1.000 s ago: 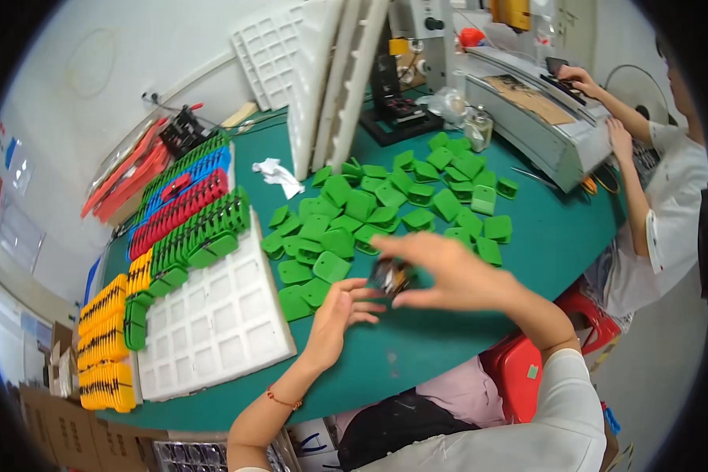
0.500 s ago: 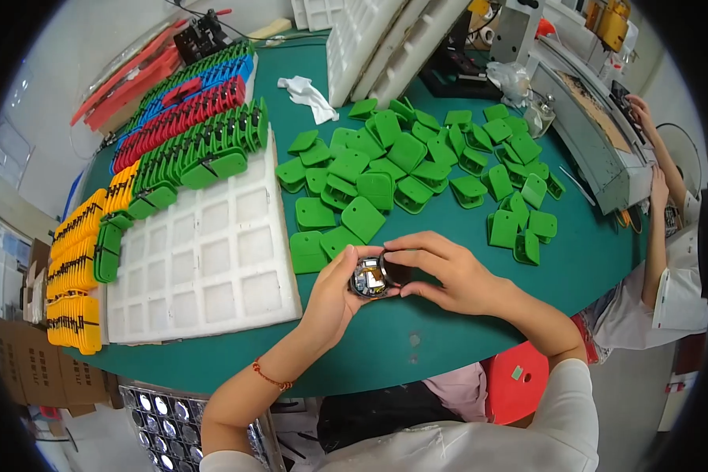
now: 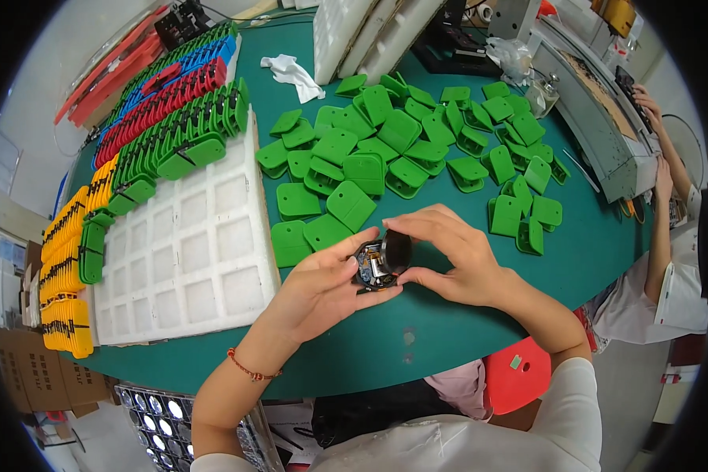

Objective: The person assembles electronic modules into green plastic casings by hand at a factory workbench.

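My left hand (image 3: 311,293) grips a small round black device housing, like a watch case (image 3: 363,269), with a circuit board and coloured parts showing inside. Held upright at the right edge of the housing is a round dark glossy disc (image 3: 396,252), like a cover or screen. My right hand (image 3: 464,263) pinches this disc by its rim between thumb and fingers. Whether the two parts are joined by a cable, I cannot make out. Just beyond my hands, many green plastic spring clips (image 3: 352,203) lie spread over the green tabletop.
A white foam tray (image 3: 187,259) with square pockets lies left, bordered by yellow clips (image 3: 64,271), red clips (image 3: 163,106) and green ones. White foam trays (image 3: 346,35) lean at the back near crumpled tissue (image 3: 293,76). A co-worker's hand (image 3: 663,179) is beside a grey machine (image 3: 594,118).
The dark disc has tilted up and away from the housing, exposing more of the inside. My left hand has opened its grip slightly around the housing. The whole view has shifted a little.
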Tool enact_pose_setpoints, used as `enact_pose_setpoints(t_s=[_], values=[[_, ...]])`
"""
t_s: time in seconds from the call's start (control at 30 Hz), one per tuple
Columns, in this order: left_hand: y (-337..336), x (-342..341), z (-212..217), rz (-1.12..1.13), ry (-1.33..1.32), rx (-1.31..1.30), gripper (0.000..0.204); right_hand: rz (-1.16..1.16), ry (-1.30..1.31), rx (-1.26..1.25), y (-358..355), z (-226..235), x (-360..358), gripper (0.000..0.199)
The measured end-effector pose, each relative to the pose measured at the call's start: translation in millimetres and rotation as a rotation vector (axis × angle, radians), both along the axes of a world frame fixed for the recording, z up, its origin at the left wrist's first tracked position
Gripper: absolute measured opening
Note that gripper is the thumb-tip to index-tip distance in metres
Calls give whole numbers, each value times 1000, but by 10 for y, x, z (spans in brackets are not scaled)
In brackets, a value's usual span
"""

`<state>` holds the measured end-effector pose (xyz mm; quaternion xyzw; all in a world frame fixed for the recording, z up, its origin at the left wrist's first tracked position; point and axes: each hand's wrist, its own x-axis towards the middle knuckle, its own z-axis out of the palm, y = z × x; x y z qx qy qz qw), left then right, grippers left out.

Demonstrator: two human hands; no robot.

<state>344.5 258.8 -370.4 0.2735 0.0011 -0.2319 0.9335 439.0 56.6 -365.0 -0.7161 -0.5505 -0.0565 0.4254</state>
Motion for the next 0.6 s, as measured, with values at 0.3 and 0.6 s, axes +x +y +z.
enact_pose_setpoints(t_s=[0.3,0.6], values=[[-23,-9,96,102,-102,152,63,27,3,72,-16,65,-26,55],[-76,-40,62,71,-197,226,59,12,-116,140,24,10,-97,51]])
